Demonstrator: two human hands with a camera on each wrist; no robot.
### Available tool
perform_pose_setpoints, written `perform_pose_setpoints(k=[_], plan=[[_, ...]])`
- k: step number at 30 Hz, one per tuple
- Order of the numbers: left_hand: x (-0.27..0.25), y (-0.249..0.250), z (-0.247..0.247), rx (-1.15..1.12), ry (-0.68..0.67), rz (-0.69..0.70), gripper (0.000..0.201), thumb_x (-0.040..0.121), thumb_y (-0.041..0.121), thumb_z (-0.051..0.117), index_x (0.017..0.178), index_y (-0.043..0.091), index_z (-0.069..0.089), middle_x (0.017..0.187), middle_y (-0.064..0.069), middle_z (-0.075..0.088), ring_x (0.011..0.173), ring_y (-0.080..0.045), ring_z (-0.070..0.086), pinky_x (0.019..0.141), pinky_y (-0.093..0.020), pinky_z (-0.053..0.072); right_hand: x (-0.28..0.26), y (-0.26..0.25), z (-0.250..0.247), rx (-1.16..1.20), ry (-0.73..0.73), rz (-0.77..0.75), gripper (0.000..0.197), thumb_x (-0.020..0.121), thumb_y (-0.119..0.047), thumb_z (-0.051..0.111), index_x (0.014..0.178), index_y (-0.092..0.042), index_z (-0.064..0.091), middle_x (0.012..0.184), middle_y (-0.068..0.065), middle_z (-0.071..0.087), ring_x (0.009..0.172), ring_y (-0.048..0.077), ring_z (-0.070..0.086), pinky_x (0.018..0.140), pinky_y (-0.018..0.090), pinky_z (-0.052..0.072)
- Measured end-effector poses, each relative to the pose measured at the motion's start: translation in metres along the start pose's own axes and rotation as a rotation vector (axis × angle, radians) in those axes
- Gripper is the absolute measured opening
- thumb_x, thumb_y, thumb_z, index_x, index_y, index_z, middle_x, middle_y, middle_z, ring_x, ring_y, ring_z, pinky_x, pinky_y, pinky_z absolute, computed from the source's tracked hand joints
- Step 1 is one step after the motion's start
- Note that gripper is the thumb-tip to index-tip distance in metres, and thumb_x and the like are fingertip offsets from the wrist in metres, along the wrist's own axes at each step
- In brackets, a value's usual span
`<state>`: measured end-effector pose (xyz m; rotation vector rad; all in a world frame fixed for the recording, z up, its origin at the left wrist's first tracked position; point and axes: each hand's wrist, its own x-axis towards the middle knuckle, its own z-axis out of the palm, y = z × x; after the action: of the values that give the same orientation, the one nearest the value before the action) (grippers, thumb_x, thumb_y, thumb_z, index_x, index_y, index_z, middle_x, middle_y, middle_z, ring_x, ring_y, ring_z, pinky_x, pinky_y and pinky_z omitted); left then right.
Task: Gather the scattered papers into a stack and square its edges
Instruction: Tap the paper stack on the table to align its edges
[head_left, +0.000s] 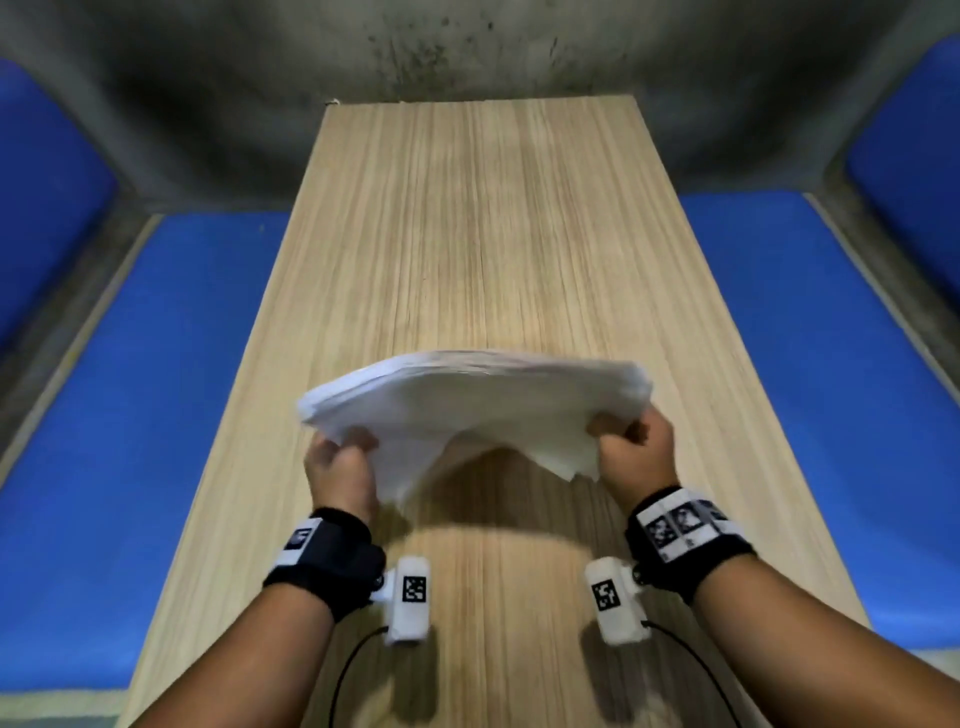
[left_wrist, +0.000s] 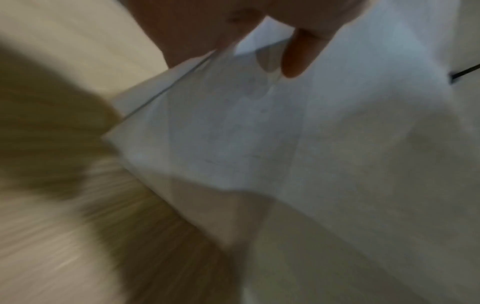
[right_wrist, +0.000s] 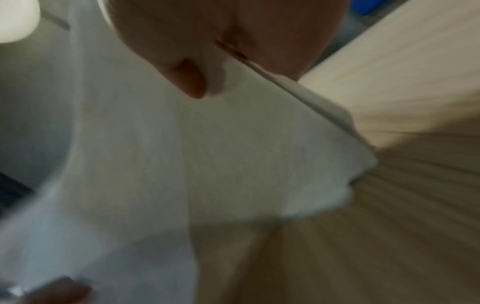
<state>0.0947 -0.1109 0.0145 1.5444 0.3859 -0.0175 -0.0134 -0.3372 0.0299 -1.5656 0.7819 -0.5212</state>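
Note:
A stack of white papers (head_left: 467, 400) hangs in the air above the near half of the wooden table (head_left: 467, 234), bowed upward in the middle. My left hand (head_left: 340, 462) grips its left end and my right hand (head_left: 631, 447) grips its right end. The near corners droop below both hands. In the left wrist view the papers (left_wrist: 259, 133) fill the frame, pinched between my thumb and fingers (left_wrist: 296, 59). The right wrist view shows the papers (right_wrist: 207, 154) pinched the same way under my fingers (right_wrist: 192, 82). Both wrist views are blurred.
The long narrow table runs away from me to a grey wall (head_left: 467, 47). Blue mats (head_left: 156, 441) lie on the floor to the left, and more blue mats (head_left: 831, 389) to the right. A shadow of the papers falls on the tabletop beneath them.

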Motion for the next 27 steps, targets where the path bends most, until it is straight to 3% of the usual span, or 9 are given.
perform_pose_setpoints(k=[2, 4, 7, 9, 12, 15, 19, 23, 27], plan=[[-0.004, -0.02, 0.0, 0.076, -0.054, -0.064, 0.024, 0.08, -0.009, 0.051, 0.07, 0.013, 0.056, 0.069, -0.003, 0.053, 0.078, -0.021, 0.047, 0.057, -0.028, 0.039, 0.0, 0.009, 0.005, -0.12, 0.01, 0.045, 0.012, 0.083, 0.001, 0.061, 0.087, -0.009, 0.061, 0.078, 0.007, 0.062, 0.079, 0.016, 0.061, 0.062, 0.02, 0.044], [-0.002, -0.018, -0.006, 0.161, -0.072, -0.012, 0.01, 0.077, 0.004, 0.06, 0.083, 0.011, 0.059, 0.077, -0.005, 0.059, 0.08, -0.02, 0.052, 0.063, -0.029, 0.043, 0.007, -0.002, 0.004, -0.16, -0.006, -0.069, 0.012, 0.083, 0.003, 0.06, 0.081, -0.009, 0.061, 0.073, 0.005, 0.061, 0.065, 0.0, 0.055, 0.054, 0.01, 0.043], [0.014, 0.008, -0.019, 0.4, -0.005, 0.259, 0.079, 0.069, 0.024, 0.075, 0.137, 0.008, 0.037, 0.135, -0.012, 0.048, 0.116, -0.021, 0.052, 0.097, -0.035, 0.044, 0.021, -0.041, -0.005, -0.202, -0.148, -0.246, 0.004, 0.083, -0.001, 0.059, 0.079, 0.0, 0.059, 0.067, 0.009, 0.056, 0.058, 0.002, 0.05, 0.053, 0.021, 0.042], [0.017, 0.041, -0.021, 0.567, -0.044, 0.531, 0.101, 0.069, 0.032, 0.081, 0.149, 0.013, 0.021, 0.154, -0.005, 0.028, 0.139, -0.018, 0.033, 0.114, -0.036, 0.031, 0.028, -0.068, -0.012, -0.348, -0.204, -0.364, 0.005, 0.081, -0.007, 0.06, 0.077, -0.006, 0.058, 0.067, 0.009, 0.056, 0.063, 0.014, 0.05, 0.057, 0.029, 0.041], [0.003, 0.087, -0.006, 0.725, -0.491, 0.743, 0.068, 0.078, 0.036, 0.076, 0.137, 0.025, 0.045, 0.141, 0.008, 0.047, 0.134, -0.009, 0.041, 0.107, -0.027, 0.035, 0.02, -0.114, -0.011, -0.577, -0.324, -0.592, 0.004, 0.078, -0.012, 0.061, 0.079, -0.013, 0.065, 0.07, 0.0, 0.062, 0.071, 0.02, 0.057, 0.064, 0.038, 0.049], [-0.009, 0.093, 0.008, 0.597, -0.701, 0.647, 0.019, 0.092, 0.015, 0.062, 0.101, 0.031, 0.064, 0.091, 0.023, 0.073, 0.092, 0.002, 0.067, 0.079, -0.015, 0.048, 0.009, -0.147, -0.012, -0.697, -0.428, -0.685, 0.015, 0.08, -0.015, 0.063, 0.089, -0.022, 0.072, 0.081, -0.006, 0.07, 0.079, 0.013, 0.063, 0.07, 0.032, 0.052], [-0.011, 0.087, 0.004, 0.319, -0.65, 0.463, 0.019, 0.094, 0.002, 0.056, 0.111, 0.007, 0.064, 0.086, 0.023, 0.075, 0.089, 0.006, 0.068, 0.078, -0.012, 0.05, 0.032, -0.149, -0.04, -0.564, -0.378, -0.502, 0.016, 0.08, -0.015, 0.07, 0.092, -0.025, 0.069, 0.087, -0.004, 0.072, 0.08, 0.005, 0.066, 0.073, 0.023, 0.053], [-0.016, 0.08, 0.001, 0.128, -0.547, 0.366, 0.014, 0.094, -0.004, 0.053, 0.099, 0.002, 0.064, 0.072, 0.018, 0.074, 0.074, 0.007, 0.067, 0.072, -0.009, 0.049, 0.031, -0.104, -0.033, 0.019, -0.519, -0.13, 0.023, 0.084, 0.007, 0.062, 0.107, 0.003, 0.065, 0.09, 0.002, 0.074, 0.084, 0.012, 0.067, 0.077, 0.025, 0.053], [-0.032, 0.077, 0.014, 0.047, -0.383, 0.384, 0.021, 0.093, 0.002, 0.055, 0.106, 0.017, 0.063, 0.095, 0.013, 0.073, 0.089, 0.001, 0.068, 0.086, -0.019, 0.054, 0.002, -0.076, -0.008, 0.115, -0.313, -0.174, 0.024, 0.092, 0.005, 0.056, 0.094, -0.016, 0.066, 0.077, -0.015, 0.075, 0.074, 0.0, 0.067, 0.069, 0.019, 0.053]])
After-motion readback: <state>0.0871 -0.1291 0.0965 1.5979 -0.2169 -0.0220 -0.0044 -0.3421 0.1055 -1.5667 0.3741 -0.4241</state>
